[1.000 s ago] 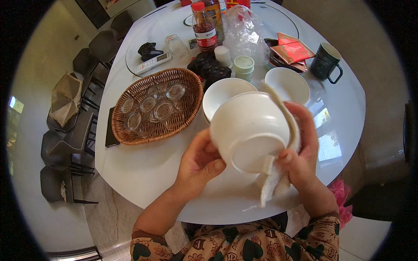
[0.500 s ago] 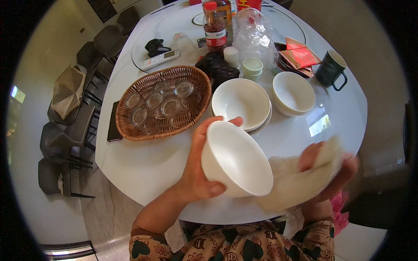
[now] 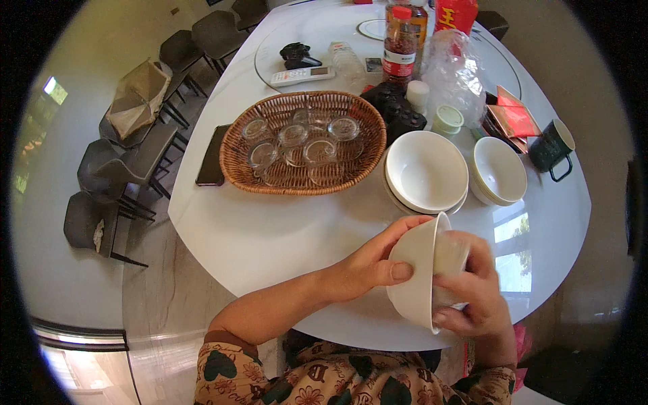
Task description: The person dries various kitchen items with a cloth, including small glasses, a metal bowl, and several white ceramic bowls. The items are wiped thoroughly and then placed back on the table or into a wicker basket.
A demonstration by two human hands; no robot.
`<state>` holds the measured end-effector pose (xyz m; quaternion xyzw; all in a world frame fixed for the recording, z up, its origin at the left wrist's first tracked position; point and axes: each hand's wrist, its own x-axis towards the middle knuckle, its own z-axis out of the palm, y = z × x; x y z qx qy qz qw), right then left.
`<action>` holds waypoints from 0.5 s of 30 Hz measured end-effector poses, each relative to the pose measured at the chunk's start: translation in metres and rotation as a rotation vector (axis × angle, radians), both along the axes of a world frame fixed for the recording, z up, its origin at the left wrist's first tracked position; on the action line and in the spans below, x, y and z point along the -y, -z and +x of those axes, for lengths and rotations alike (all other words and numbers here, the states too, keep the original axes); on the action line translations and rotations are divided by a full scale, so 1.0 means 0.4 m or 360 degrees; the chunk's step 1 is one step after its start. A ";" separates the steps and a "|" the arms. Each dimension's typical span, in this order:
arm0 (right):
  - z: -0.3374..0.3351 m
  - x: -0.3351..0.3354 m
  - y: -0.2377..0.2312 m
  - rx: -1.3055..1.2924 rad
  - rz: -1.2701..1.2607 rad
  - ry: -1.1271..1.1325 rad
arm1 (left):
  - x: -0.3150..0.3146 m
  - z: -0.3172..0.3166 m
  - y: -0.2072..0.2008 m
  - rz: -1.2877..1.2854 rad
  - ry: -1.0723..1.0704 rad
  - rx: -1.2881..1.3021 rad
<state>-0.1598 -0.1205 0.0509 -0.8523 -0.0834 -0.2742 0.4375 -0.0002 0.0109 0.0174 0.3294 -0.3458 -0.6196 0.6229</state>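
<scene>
Left hand (image 3: 368, 266) curls snugly round the white bowl (image 3: 410, 280), tipped sideways above the table's (image 3: 283, 223) near edge. Right hand's (image 3: 478, 290) half-curled, pinching a pale cloth (image 3: 451, 255) at the mouth; depth's too blurry to call. I'd wipe 1 light circle at a time.

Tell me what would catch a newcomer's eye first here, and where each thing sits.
First would likely be the white bowl, tipped on its side in the left hand, with the right hand holding a pale cloth at its open side. Next comes the brown basket of glasses left on the table, then the red-capped bottle farther back.
</scene>
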 end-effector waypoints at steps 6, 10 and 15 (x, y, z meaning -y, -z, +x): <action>0.004 0.003 -0.021 0.0102 0.0085 0.0180 | -0.016 0.002 0.004 -0.0137 -0.0102 -0.0266; 0.013 0.012 -0.021 -0.0122 -0.0562 -0.0073 | 0.001 -0.003 0.019 -0.0030 -0.0086 -0.0108; 0.019 -0.026 0.034 0.0214 -0.0284 -0.0161 | 0.001 -0.036 0.022 0.0101 0.0191 -0.0121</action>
